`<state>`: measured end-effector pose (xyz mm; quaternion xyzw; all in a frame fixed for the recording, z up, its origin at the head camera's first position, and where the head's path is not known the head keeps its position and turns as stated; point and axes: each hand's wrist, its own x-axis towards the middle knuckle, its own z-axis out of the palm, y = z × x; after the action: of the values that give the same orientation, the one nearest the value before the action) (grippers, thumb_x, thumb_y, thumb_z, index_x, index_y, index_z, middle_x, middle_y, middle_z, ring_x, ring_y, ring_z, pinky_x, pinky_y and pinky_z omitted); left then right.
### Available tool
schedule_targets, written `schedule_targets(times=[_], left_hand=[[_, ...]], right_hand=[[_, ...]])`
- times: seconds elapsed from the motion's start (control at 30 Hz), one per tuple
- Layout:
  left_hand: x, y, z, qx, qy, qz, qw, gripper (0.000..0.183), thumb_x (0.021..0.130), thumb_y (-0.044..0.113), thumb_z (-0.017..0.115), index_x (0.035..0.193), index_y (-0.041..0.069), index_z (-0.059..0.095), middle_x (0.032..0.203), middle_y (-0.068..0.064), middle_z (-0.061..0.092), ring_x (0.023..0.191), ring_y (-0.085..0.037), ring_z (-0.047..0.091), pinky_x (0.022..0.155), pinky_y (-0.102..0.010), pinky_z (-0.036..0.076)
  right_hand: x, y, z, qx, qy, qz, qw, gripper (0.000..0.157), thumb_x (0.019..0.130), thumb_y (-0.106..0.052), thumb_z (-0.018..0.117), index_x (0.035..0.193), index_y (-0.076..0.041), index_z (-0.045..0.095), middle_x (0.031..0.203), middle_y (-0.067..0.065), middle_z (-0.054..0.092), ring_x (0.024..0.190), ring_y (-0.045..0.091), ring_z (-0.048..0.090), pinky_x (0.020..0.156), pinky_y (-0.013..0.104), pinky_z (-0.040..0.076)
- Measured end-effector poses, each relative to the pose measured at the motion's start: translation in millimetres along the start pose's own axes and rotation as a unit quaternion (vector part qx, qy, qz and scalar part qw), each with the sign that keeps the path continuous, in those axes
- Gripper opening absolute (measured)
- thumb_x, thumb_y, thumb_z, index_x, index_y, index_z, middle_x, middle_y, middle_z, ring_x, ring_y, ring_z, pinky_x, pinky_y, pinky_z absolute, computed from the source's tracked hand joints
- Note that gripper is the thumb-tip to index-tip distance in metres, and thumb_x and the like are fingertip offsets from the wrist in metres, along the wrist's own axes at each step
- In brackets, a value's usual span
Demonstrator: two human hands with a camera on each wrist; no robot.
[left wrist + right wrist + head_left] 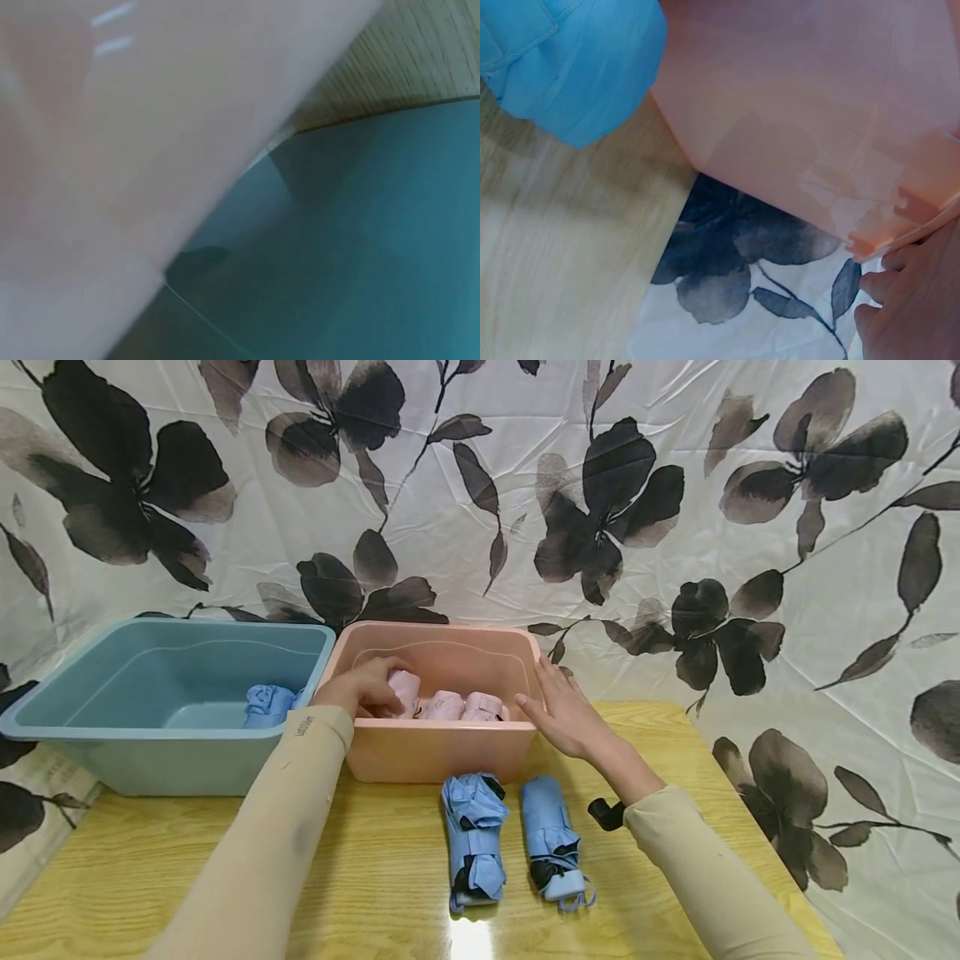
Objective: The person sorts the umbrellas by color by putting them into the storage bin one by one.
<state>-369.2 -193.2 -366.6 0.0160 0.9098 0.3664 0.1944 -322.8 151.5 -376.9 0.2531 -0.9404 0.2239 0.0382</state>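
Inside the pink plastic bin [442, 752], my left hand [369, 683] grips the leftmost pink folded umbrella [406, 692], which stands partly raised. Beside it in the bin are two more pink folded umbrellas, a middle one [444, 706] and a right one [483, 706]. My right hand [562, 706] rests on the bin's right rim with its fingers straight; in the right wrist view those fingers [900, 289] lie along the rim's edge. In front of the bin lie two blue folded umbrellas, a left one [477, 839] and a right one [550, 835]. The left wrist view hides the left hand.
To the left, touching the pink bin, stands a blue plastic bin [187, 760] with a blue folded umbrella [267, 703] in its right end. Both bins stand on a wooden table [375, 893]. A floral cloth [465, 527] hangs right behind them.
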Motion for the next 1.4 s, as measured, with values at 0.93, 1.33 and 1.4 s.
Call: schedule_targets(times=[0.93,1.33,1.4], left_hand=[[-7.0,3.4,5.2,0.012,0.008,0.046,0.9988,0.058,0.094,0.004,0.068,0.149,-0.004,0.051,0.149,-0.026,0.052,0.108,-0.032,0.058,0.093,-0.042,0.057],[-28.5,12.2,2.4,-0.007,0.075,0.149,0.9859,0.050,0.102,0.013,0.059,0.149,-0.003,0.050,0.141,-0.025,0.057,0.123,-0.040,0.059,0.098,-0.048,0.053],[-35.7,14.5,3.7,-0.022,0.089,0.169,0.9814,0.048,0.104,0.012,0.059,0.149,-0.002,0.051,0.139,-0.025,0.058,0.123,-0.041,0.057,0.101,-0.050,0.052]], right_hand=[[-1,0,1.1,0.009,0.003,0.002,1.000,0.082,0.109,-0.054,0.036,0.164,0.003,0.015,0.173,0.019,0.010,0.159,0.038,0.009,0.126,0.058,0.005],[0,-1,2.1,0.002,0.000,0.005,1.000,0.080,0.110,-0.052,0.036,0.163,0.004,0.016,0.173,0.019,0.010,0.159,0.037,0.010,0.127,0.054,0.005],[0,-1,1.4,0.002,0.000,0.006,1.000,0.081,0.110,-0.052,0.036,0.163,0.004,0.016,0.173,0.019,0.010,0.159,0.037,0.010,0.127,0.055,0.005]])
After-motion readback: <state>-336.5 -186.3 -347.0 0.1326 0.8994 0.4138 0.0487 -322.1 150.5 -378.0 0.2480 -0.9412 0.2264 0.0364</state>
